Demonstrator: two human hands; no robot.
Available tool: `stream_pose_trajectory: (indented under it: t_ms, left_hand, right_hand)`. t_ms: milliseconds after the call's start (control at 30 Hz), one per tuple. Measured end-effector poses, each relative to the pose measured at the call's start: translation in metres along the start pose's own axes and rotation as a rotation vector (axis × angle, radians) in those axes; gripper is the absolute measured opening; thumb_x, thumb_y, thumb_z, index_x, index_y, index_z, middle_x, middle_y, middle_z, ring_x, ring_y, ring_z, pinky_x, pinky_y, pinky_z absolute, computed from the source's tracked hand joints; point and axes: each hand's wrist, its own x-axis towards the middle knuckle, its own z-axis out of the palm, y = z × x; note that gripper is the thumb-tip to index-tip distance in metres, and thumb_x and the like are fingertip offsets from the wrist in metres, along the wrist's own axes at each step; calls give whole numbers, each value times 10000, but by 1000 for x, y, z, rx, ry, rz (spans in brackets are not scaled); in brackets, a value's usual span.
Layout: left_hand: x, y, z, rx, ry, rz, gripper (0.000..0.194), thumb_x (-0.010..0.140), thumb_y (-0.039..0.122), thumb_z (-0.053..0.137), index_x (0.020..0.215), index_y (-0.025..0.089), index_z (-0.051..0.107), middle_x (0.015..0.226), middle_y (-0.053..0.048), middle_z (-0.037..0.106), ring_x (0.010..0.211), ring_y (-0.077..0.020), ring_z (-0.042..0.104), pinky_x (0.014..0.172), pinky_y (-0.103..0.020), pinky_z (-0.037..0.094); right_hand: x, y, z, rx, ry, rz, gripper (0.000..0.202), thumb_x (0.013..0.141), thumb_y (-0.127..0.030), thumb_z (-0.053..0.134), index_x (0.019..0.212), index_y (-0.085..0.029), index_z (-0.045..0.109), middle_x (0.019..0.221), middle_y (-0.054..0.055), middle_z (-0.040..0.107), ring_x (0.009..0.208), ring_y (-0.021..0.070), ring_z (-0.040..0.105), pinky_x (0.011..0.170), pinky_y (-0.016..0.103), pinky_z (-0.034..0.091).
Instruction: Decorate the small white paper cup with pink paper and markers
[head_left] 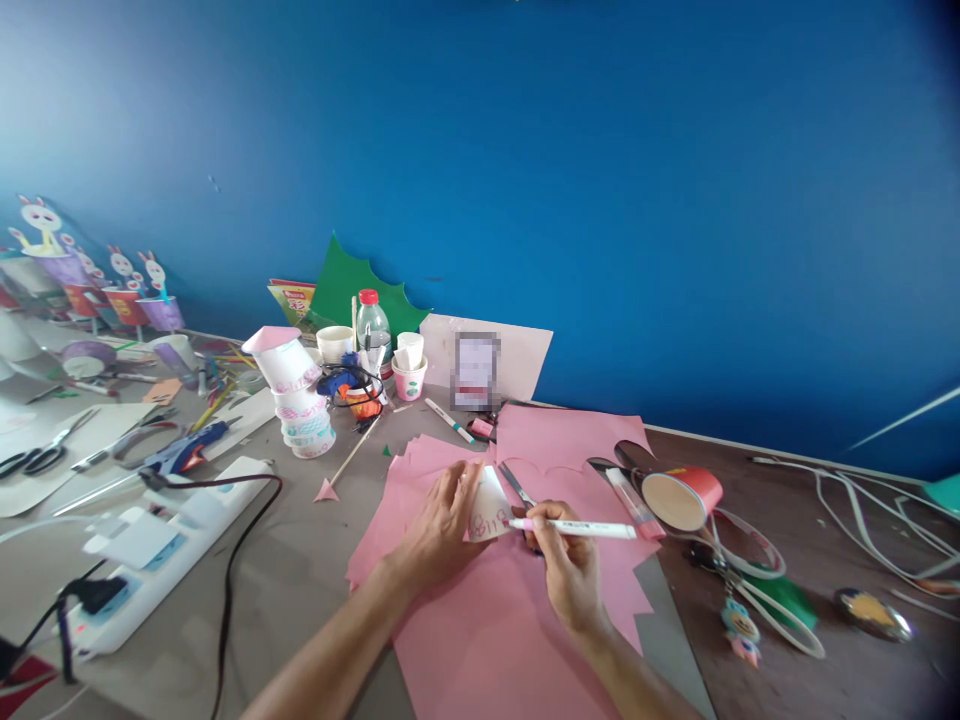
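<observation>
Pink sheets (480,640) | white piece (490,505) between | left hand (444,515) holding it | right hand (571,572) gripping marker (596,529)

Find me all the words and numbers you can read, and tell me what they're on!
"彩", it seems: yellow packet beside the green paper. Its smaller print is too blurry.
White marker in the right hand: print too small.
White paper piece: pink marks, no clear word.
Pale board by the wall: its patch is pixelated, unreadable.

Soft light brightens the upper left; the blue wall (570,200) darkens rightward; edges look stretched.
</observation>
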Motion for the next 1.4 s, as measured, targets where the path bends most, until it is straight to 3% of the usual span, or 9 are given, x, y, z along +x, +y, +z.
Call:
stream_pose_trajectory:
  t_ms: [267, 867, 1200, 1400]
  left_hand:
    - [-4, -6, 4, 51, -8, 34, 941, 848, 267, 667, 1548, 174, 46, 1383, -246, 482, 1311, -392, 488, 1008, -552, 491]
    - [-3, -3, 2, 60, 13, 38, 941, 836, 275, 688, 1542, 150, 77, 1359, -258, 496, 1277, -398, 512, 993, -553, 504]
    - [-4, -6, 2, 86, 1, 61, 943, 860, 295, 665, 1553, 158, 39, 1389, -255, 494, 1303, -395, 499, 1010, -547, 495]
    - [-1, -3, 0, 75, 1, 51, 921, 851, 249, 657, 1544, 152, 58, 1362, -247, 510, 1279, -385, 515, 995, -534, 507]
  right_hand:
    - [0, -1, 0, -22, 0, -22, 393, 887, -554, 605, 721, -198, 613, 576, -32, 487, 523, 125, 441, 492, 238, 380]
    - [0, 2, -3, -23, -36, -6, 396, 900, -531, 594, 677, -205, 572, 549, -46, 441, 527, 127, 422, 512, 249, 364]
    - [-1, 2, -1, 26, -28, 20, 387, 889, -553, 615, 731, -200, 623, 579, -36, 491, 532, 120, 426, 503, 239, 365]
    - [-3, 0, 0, 9, -12, 1, 367, 886, -543, 625, 760, -199, 645, 645, -1, 584, 579, 140, 507, 543, 257, 429]
